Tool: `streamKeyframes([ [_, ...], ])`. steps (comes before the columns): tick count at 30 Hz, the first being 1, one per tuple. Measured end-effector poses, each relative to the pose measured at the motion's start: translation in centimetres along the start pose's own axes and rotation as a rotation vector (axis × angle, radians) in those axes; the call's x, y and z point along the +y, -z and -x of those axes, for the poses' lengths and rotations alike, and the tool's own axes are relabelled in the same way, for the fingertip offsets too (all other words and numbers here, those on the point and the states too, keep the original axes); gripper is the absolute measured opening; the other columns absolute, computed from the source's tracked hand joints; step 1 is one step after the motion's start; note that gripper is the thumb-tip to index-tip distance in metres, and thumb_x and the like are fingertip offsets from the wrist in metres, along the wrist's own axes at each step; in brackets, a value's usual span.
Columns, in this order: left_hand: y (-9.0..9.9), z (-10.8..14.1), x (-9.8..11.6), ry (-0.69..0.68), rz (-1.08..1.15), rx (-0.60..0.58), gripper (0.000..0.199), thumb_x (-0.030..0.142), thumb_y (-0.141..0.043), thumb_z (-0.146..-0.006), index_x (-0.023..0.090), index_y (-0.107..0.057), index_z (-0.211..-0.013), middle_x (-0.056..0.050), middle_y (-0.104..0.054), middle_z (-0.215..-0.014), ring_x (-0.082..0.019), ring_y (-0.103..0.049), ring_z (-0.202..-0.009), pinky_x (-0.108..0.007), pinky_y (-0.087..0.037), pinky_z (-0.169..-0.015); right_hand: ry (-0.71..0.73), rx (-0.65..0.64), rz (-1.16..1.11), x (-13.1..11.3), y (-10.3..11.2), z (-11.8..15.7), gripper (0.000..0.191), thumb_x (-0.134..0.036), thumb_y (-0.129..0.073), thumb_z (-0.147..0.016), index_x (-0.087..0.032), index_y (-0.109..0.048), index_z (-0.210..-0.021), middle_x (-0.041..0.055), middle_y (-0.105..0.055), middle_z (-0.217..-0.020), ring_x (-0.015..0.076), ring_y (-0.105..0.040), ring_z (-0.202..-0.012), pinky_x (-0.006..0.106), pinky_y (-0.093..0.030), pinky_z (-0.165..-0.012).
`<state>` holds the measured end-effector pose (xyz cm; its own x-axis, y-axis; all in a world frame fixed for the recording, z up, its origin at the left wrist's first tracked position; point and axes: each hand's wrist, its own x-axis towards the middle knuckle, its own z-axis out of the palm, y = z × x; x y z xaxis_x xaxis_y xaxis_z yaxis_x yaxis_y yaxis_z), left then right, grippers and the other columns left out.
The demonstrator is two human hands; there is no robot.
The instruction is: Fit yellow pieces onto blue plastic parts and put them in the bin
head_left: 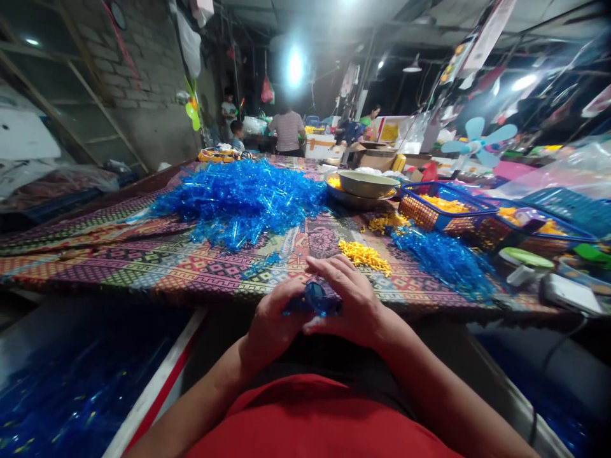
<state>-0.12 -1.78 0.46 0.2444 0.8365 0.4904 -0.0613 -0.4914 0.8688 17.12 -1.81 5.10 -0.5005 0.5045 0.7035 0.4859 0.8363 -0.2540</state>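
Just in front of the table's near edge, my two hands come together around clear blue plastic pieces (316,298). One rounded end faces up between the fingers; the rest is partly covered, so the exact kind is unclear. My left hand (280,317) is closed on them from the left. My right hand (356,298) curls around from the right, thumb below and fingers arched above. Beyond the hands lies a small heap of yellow plastic pieces (365,256). A large pile of clear blue plastic pieces (243,197) spreads over the patterned tablecloth (143,254).
To the right lie a smaller blue pile (443,261), a blue basket (446,219) of yellow pieces and a metal bowl (367,183). A white device with a cable (570,294) sits near the edge. Bins of blue pieces (81,381) flank me below. Several people are farther back.
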Motion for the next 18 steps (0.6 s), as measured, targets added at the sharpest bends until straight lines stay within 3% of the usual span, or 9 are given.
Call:
streamKeyframes([
  [3, 0.2, 0.2, -0.5, 0.002, -0.028, -0.114, 0.024, 0.023, -0.063, -0.074, 0.021, -0.063, -0.097, -0.007, -0.065, -0.095, -0.023, -0.059, -0.088, -0.035, -0.044, -0.082, 0.003, -0.041, -0.047, -0.8, 0.8, -0.5, 0.056, -0.043, -0.071, -0.069, -0.020, -0.051, -0.116, 0.0104, -0.061, -0.096, 0.0234, -0.055, -0.087, 0.039, -0.047, -0.078],
  [6, 0.3, 0.2, -0.2, -0.048, -0.128, -0.243, 0.020, 0.024, -0.055, -0.079, 0.019, -0.062, -0.097, -0.008, -0.065, -0.090, -0.022, -0.059, -0.084, -0.033, -0.044, -0.079, -0.031, -0.092, -0.029, -1.2, 1.2, -0.6, 0.047, -0.047, -0.069, -0.069, -0.020, -0.054, -0.105, 0.0094, -0.060, -0.089, 0.0222, -0.056, -0.082, 0.035, -0.047, -0.072],
  [9, 0.3, 0.3, 0.3, -0.071, -0.170, -0.307, 0.019, 0.026, -0.051, -0.082, 0.018, -0.061, -0.096, -0.008, -0.064, -0.087, -0.021, -0.058, -0.079, -0.031, -0.043, -0.074, -0.058, -0.049, 0.030, -1.0, 0.6, -0.3, 0.038, -0.048, -0.066, -0.072, -0.019, -0.056, -0.095, 0.0079, -0.060, -0.082, 0.0200, -0.056, -0.074, 0.032, -0.046, -0.067],
  [12, 0.1, 0.3, 0.3, -0.011, -0.187, -0.304, 0.016, 0.026, -0.047, -0.084, 0.018, -0.061, -0.086, -0.006, -0.061, -0.077, -0.018, -0.056, -0.071, -0.029, -0.043, -0.069, -0.123, 0.041, 0.003, -0.3, -0.8, 0.0, 0.032, -0.046, -0.065, -0.073, -0.018, -0.057, -0.087, 0.0058, -0.059, -0.075, 0.0176, -0.054, -0.068, 0.030, -0.044, -0.064],
  [14, 0.1, 0.3, 0.0, 0.022, -0.192, -0.284, 0.016, 0.026, -0.048, -0.084, 0.018, -0.062, -0.086, -0.007, -0.062, -0.079, -0.018, -0.056, -0.075, -0.029, -0.043, -0.071, -0.239, 0.083, -0.047, 0.6, -1.6, 0.3, 0.031, -0.046, -0.066, -0.072, -0.018, -0.058, -0.083, 0.0043, -0.058, -0.072, 0.0161, -0.053, -0.065, 0.029, -0.044, -0.063],
  [16, 0.3, 0.4, -0.4, 0.079, -0.167, -0.241, 0.017, 0.027, -0.051, -0.082, 0.019, -0.062, -0.093, -0.007, -0.063, -0.087, -0.019, -0.058, -0.080, -0.028, -0.045, -0.071, -0.390, 0.057, -0.142, 1.4, -1.9, 0.7, 0.033, -0.047, -0.067, -0.070, -0.017, -0.060, -0.084, 0.0030, -0.059, -0.072, 0.0149, -0.053, -0.065, 0.027, -0.044, -0.062],
  [18, 0.8, 0.4, -0.7, 0.236, -0.058, -0.245, 0.020, 0.031, -0.052, -0.082, 0.018, -0.062, -0.093, -0.006, -0.063, -0.080, -0.016, -0.059, -0.068, -0.024, -0.045, -0.058, -0.473, -0.017, -0.317, 2.2, -1.6, 1.2, 0.042, -0.045, -0.069, -0.070, -0.018, -0.060, -0.100, 0.0048, -0.062, -0.085, 0.0158, -0.056, -0.074, 0.026, -0.046, -0.063],
])
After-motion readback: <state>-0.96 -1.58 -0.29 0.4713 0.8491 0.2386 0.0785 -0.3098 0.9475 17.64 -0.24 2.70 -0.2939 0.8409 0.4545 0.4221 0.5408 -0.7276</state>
